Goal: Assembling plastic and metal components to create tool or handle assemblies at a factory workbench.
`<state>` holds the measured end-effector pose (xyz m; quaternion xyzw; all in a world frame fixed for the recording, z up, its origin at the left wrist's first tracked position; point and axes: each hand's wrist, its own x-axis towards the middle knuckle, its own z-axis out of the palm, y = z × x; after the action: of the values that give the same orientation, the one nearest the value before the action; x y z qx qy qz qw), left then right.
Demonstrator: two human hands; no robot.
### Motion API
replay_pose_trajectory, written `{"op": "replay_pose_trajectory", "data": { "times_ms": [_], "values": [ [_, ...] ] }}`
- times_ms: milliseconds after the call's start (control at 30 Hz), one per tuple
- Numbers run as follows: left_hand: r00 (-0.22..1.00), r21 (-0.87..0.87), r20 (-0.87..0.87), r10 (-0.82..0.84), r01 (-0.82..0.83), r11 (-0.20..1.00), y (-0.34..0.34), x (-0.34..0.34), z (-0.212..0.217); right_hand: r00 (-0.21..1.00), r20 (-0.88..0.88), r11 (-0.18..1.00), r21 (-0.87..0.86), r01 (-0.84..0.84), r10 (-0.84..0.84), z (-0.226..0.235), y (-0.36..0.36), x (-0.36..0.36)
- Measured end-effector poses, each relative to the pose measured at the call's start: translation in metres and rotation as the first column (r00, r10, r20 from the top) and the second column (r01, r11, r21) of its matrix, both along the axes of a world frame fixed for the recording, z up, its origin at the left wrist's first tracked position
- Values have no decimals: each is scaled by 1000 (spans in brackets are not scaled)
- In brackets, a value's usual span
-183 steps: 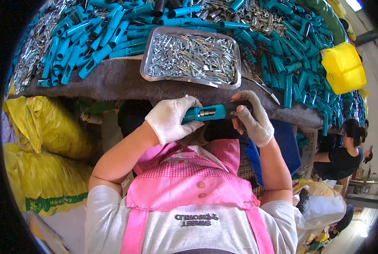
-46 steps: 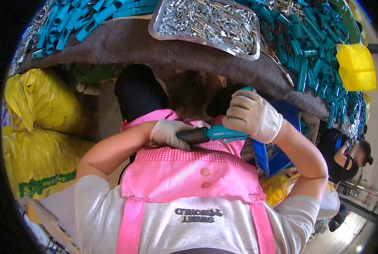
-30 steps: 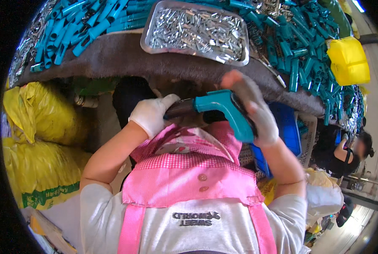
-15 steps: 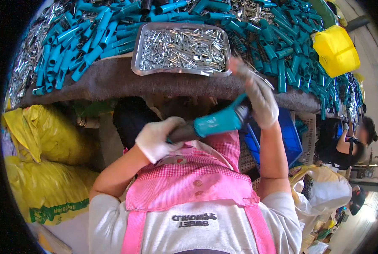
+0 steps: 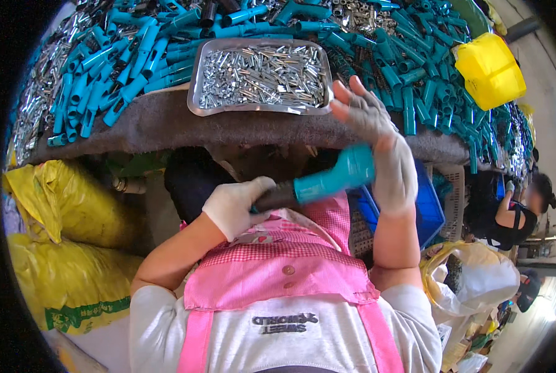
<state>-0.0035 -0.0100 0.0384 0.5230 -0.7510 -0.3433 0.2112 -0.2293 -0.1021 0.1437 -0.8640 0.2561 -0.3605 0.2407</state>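
Note:
My left hand [image 5: 233, 208], in a white glove, is wrapped round the dark handle end of a teal plastic tool housing [image 5: 337, 176]. The housing points to the right in front of the apron and is slightly blurred. At its far end my right hand [image 5: 384, 149], in a glove with bare fingertips, is raised with its fingers spread. Its palm is beside the housing's end; whether they touch I cannot tell. Just beyond those fingers lies a metal tray [image 5: 197, 102] full of small silvery pins and screws on the table edge.
Teal housings [image 5: 144, 53] are heaped across the dark cloth-covered table [image 5: 153, 124], with loose metal parts among them. A yellow container [image 5: 491, 71] stands at the right. Yellow sacks [image 5: 73, 273] lie at the left, a blue crate [image 5: 428, 214] at the right. Another person [image 5: 517, 214] sits further right.
My right hand has opened, its fingers now spread and the thin metal pieces near it no longer visible. The housing has shifted slightly right; my left hand keeps its grip.

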Motion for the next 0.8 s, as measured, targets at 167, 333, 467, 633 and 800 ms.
{"op": "replay_pose_trajectory", "data": {
  "times_ms": [167, 333, 467, 633, 800],
  "values": [
    [991, -21, 24, -129, 130, 991, 1, 4, 15, 967, 248, 981, 194, 12, -61, -17, 12, 1],
    [985, -8, -160, 68, -70, 998, 1, 4, 2, 995, -91, 931, 366, 5, 31, -27, -28, -14],
    [951, 164, -78, 301, -285, 944, -13, 17, -13, 967, 250, 850, 499, -170, 47, -50, 17, -13],
    [999, 56, 37, -38, 36, 998, -4, -18, -13, 871, -255, 832, -491, 258, -421, -18, -6, 23],
    [990, -41, 140, -18, 23, 999, -18, 21, -1, 908, -405, 926, -290, -240, 109, -36, 3, 1]
  ]
}}
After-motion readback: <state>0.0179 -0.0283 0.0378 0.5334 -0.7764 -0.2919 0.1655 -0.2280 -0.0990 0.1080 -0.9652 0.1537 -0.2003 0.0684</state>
